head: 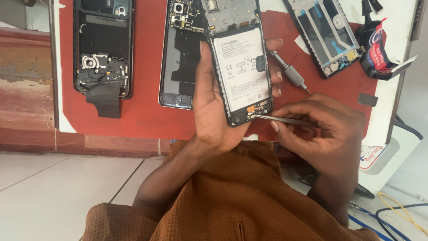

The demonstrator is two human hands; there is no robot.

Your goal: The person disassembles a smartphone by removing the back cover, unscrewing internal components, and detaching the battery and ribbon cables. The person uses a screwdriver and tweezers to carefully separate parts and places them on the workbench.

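— Meanwhile, where's the phone [240, 67]?
— Above the red mat [142, 111], clasped in the left hand [214, 111]; the right hand [325, 129] pinches tweezers [281, 119] at its lower edge.

Bright even daylight, soft shadows, sharp

Garment [232, 196]: rust-brown, loosely woven fabric with a visible fine texture, creased in soft folds across the near part of the view. A stitched vertical slit or seam sits low at the near centre. Both forearms bare below the cloth. No rings, watch or bands visible on either hand.
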